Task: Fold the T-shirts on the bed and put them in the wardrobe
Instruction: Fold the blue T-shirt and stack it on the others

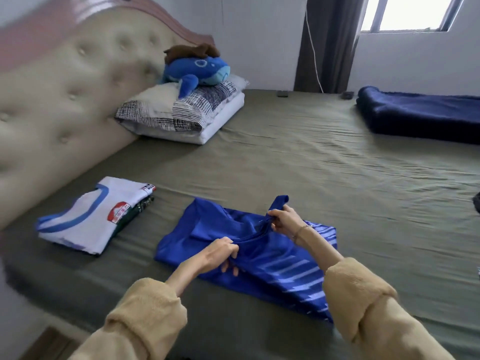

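Observation:
A royal-blue T-shirt (207, 229) with pale stripes lies partly folded on the olive bed sheet (324, 178) near the front edge. My left hand (220, 254) grips a bunched fold at the shirt's middle. My right hand (284, 220) pinches a raised edge of the same shirt farther back, lifting it off the bed. To the left lies a folded white T-shirt (93, 216) with blue trim and a red print, stacked on a darker folded garment (140, 207). No wardrobe is in view.
A padded beige headboard (65, 100) runs along the left. Folded bedding and a pillow (181, 113) carry a blue plush whale (197, 70) at the back. A folded navy blanket (420, 113) lies at the far right, under a window with a dark curtain (327, 42).

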Motion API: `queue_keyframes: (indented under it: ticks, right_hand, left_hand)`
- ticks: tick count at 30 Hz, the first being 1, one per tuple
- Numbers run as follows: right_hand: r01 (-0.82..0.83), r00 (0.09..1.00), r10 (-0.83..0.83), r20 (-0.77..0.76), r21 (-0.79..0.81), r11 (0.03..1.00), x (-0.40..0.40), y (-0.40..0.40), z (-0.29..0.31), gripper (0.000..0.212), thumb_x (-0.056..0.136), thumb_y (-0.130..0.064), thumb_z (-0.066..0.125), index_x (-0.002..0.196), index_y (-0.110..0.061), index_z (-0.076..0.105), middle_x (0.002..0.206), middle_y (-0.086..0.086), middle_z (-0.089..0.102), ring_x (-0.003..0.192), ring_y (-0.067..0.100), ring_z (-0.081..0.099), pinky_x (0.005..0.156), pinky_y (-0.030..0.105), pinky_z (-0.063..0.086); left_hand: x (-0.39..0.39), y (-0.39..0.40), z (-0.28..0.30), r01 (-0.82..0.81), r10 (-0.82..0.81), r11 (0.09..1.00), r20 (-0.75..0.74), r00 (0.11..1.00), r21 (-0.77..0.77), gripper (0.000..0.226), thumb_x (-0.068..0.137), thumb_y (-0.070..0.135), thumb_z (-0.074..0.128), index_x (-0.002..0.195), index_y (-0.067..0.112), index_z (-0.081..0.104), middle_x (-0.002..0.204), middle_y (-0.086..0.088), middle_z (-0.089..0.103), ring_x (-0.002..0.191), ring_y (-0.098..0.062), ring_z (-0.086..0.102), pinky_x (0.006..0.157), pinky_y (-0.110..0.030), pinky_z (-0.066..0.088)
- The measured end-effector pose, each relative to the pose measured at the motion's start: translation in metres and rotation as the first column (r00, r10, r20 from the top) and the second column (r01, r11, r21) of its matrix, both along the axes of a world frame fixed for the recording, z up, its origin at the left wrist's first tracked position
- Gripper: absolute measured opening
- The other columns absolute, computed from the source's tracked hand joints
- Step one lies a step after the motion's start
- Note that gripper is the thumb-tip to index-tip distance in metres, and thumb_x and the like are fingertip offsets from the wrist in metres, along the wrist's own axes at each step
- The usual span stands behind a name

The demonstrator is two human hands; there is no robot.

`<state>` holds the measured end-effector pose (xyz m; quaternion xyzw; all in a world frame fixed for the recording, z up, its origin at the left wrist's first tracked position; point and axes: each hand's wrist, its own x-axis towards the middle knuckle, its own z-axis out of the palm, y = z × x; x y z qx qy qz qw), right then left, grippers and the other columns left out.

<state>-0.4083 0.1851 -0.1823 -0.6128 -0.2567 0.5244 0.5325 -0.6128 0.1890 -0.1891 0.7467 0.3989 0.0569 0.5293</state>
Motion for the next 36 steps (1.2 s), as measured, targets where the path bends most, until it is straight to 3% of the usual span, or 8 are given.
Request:
queue_keyframes:
  ticks: [7,13,16,20,24,27,31,36]
  right_hand:
    - [-0.109,0.99,0.11,0.085,-0.013,0.994,-0.074,0.066,-0.005,0.026,0.092,0.002,0.051,0.078,-0.012,0.034,0.05,0.005,0.046,0.027,0.006,0.039,0.033,0.015,0.033]
    - [-0.221,0.946,0.23,0.227,-0.065,0.973,-0.123,0.1,-0.015,0.026,0.092,-0.006,0.055,0.077,-0.013,0.035,0.056,0.005,0.05,0.036,0.01,0.045,0.036,0.02,0.038]
    - [-0.267,0.934,0.281,0.221,-0.092,0.959,-0.137,0.106,-0.022,0.013,0.094,-0.006,0.05,0.096,-0.009,0.037,0.06,0.007,0.055,0.035,0.009,0.049,0.038,0.02,0.04]
    - [-0.329,0.906,0.343,0.25,-0.096,0.939,-0.145,0.107,-0.035,0.062,0.095,-0.004,0.043,0.148,-0.011,0.011,0.073,0.005,0.062,0.057,0.012,0.056,0.056,0.021,0.046]
    - [-0.36,0.867,0.348,0.355,-0.035,0.932,-0.149,0.105,-0.041,0.059,0.094,0.001,0.043,0.147,-0.008,0.021,0.106,0.016,0.066,0.085,0.018,0.062,0.071,0.024,0.052]
    - [-0.445,0.699,0.353,0.622,-0.008,0.895,-0.148,0.099,-0.043,0.05,0.092,0.003,0.046,0.14,-0.007,0.041,0.128,0.01,0.058,0.118,0.022,0.055,0.095,0.026,0.045]
    - [-0.562,0.434,0.357,0.827,-0.061,0.825,-0.143,0.09,-0.049,0.048,0.093,-0.004,0.047,0.14,-0.015,0.045,0.146,-0.001,0.041,0.136,0.015,0.036,0.111,0.024,0.028]
    - [-0.518,0.335,0.281,0.9,-0.073,0.852,-0.115,0.071,-0.049,0.044,0.091,-0.005,0.048,0.134,-0.016,0.05,0.146,-0.004,0.041,0.133,0.014,0.038,0.108,0.025,0.032]
  left_hand:
    - [-0.069,0.05,-0.011,-0.078,0.078,0.997,-0.032,0.996,-0.011,0.019,0.054,0.018,0.039,0.036,0.019,0.043,0.06,-0.012,0.069,0.041,-0.016,0.038,0.052,-0.029,0.036]
    - [-0.11,0.075,-0.018,-0.12,0.113,0.989,-0.078,0.99,-0.085,0.006,0.05,0.016,0.036,0.047,0.014,0.031,0.052,-0.005,0.066,0.039,-0.017,0.038,0.037,-0.019,0.024]
    - [-0.117,0.08,-0.019,-0.146,0.135,0.983,-0.107,0.985,-0.108,0.027,0.074,0.032,0.047,0.054,0.015,0.045,0.056,-0.006,0.067,0.039,-0.016,0.041,0.038,-0.02,0.024]
    - [-0.119,0.078,-0.024,-0.154,0.153,0.988,-0.199,0.968,0.007,0.038,0.093,0.033,0.052,0.062,0.011,0.055,0.051,-0.005,0.064,0.035,-0.014,0.044,0.041,-0.023,0.035]
    - [-0.125,0.082,-0.017,-0.112,0.121,0.993,-0.294,0.948,0.045,0.045,0.09,0.022,0.039,0.052,0.007,0.056,0.05,-0.01,0.061,0.035,-0.017,0.044,0.045,-0.024,0.039]
    - [-0.128,0.086,-0.016,-0.123,0.172,0.981,-0.387,0.906,0.148,0.041,0.089,0.025,0.04,0.052,0.011,0.049,0.044,-0.003,0.058,0.036,-0.016,0.046,0.056,-0.027,0.043]
    - [-0.128,0.083,-0.016,-0.031,0.17,0.963,-0.518,0.838,0.266,0.043,0.088,0.033,0.039,0.051,0.014,0.047,0.043,0.0,0.056,0.042,-0.015,0.051,0.063,-0.029,0.046]
    - [-0.116,0.079,-0.013,0.193,0.292,0.784,-0.625,0.724,0.59,0.028,0.076,0.045,0.055,0.071,0.017,0.056,0.074,-0.001,0.062,0.076,-0.023,0.059,0.066,-0.028,0.037]
